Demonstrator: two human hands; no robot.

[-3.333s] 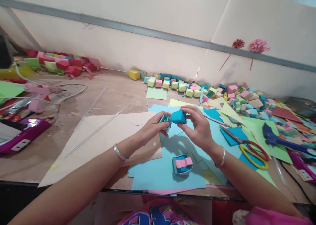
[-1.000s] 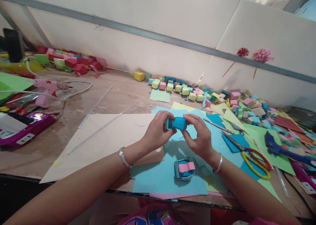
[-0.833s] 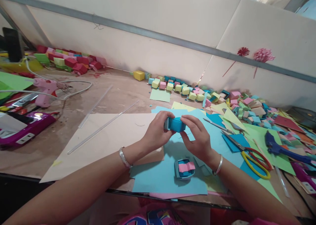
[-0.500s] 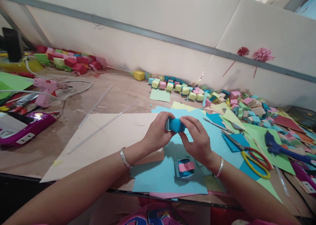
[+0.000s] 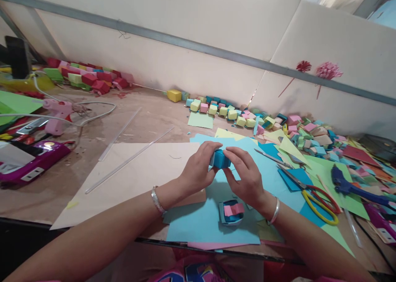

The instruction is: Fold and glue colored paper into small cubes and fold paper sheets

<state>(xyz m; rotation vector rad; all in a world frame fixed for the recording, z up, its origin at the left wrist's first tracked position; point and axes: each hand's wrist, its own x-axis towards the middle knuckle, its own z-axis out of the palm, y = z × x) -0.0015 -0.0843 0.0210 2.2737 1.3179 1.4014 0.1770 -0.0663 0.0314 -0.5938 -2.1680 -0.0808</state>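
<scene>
A small blue paper box (image 5: 222,159) is held up between both hands, above light blue paper sheets (image 5: 188,228). My left hand (image 5: 199,164) grips its left end, fingers behind and thumb below. At its right end, my right hand (image 5: 246,172) pinches it between fingertips and thumb. Part of a paler blue side shows by the left fingers. Below the hands lies a second, open paper box (image 5: 231,212), pale blue outside and darker blue inside, with a pink paper strip across it.
Scissors (image 5: 309,193) and a blue glue gun (image 5: 349,187) lie to the right. A pink glue gun (image 5: 57,112) and a purple power strip (image 5: 37,162) are at left. Clear glue sticks (image 5: 130,160) rest on cream paper (image 5: 102,207). Coloured paper boxes (image 5: 222,110) line the wall.
The blue box has tilted slightly, showing more of its top edge, and shifted a little left. Both hands keep hold of it. Nothing else on the table has moved.
</scene>
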